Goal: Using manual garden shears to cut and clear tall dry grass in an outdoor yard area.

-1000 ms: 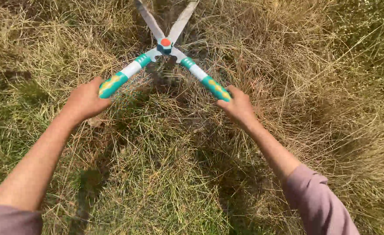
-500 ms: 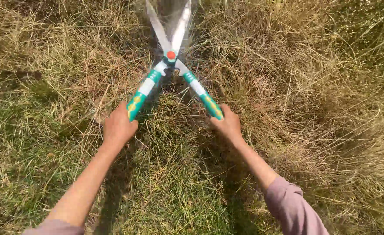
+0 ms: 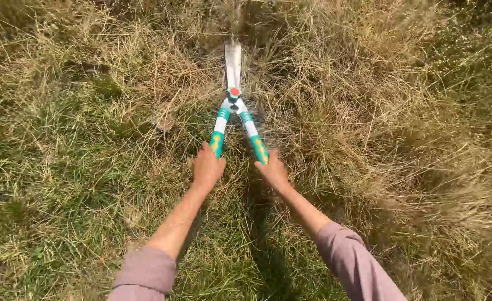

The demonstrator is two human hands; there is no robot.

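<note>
Dry, straw-coloured grass [image 3: 368, 111] covers most of the ground, with greener grass on the left and a tall clump ahead and to the right. On it lie the shears [image 3: 233, 106], straight ahead of the person, long axis running directly away from the body. Their blades [image 3: 233, 64] are closed together, pointing forward into the clump, with a red pivot bolt [image 3: 235, 91] where they cross. The two handles spread back toward the person in a narrow V, white and green with yellow marks. The left hand [image 3: 207, 167] is clamped on the left grip [image 3: 217, 144]; the right hand [image 3: 273, 171] is clamped on the right grip [image 3: 258, 148]. Both hands sit level, near each other, equally close to the tool, with mauve sleeves [image 3: 145, 273] pushed up the forearms.
</note>
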